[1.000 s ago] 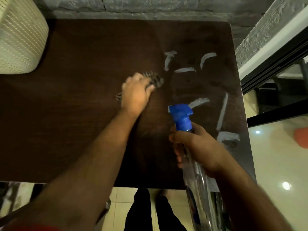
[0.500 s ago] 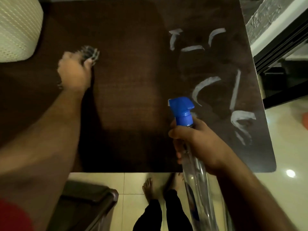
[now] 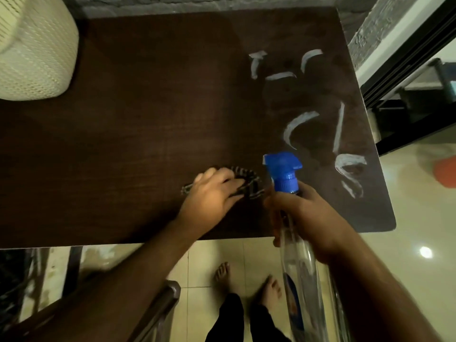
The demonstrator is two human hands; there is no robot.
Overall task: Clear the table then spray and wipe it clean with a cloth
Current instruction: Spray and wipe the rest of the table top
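Note:
My left hand point(image 3: 212, 196) presses a dark striped cloth point(image 3: 249, 183) onto the dark brown table point(image 3: 123, 144), near the front edge and right of the middle. Only the cloth's right end and a small left tip show past my fingers. My right hand point(image 3: 303, 218) grips the neck of a clear spray bottle point(image 3: 303, 280) with a blue trigger head point(image 3: 283, 171), held upright just over the table's front edge, close beside the cloth. Several shiny wet streaks point(image 3: 298, 124) lie on the table's right part.
A cream woven basket point(image 3: 34, 48) stands on the table's far left corner. A grey stone wall point(image 3: 197, 3) runs behind the table. A dark chair frame point(image 3: 160, 304) sits below the front edge, beside my bare feet on the tiled floor. A dark-framed doorway point(image 3: 407, 70) is at the right.
My left hand swept the cloth from the table's middle to the left side, then back right and toward the front edge, next to the bottle. My right hand kept the bottle steady.

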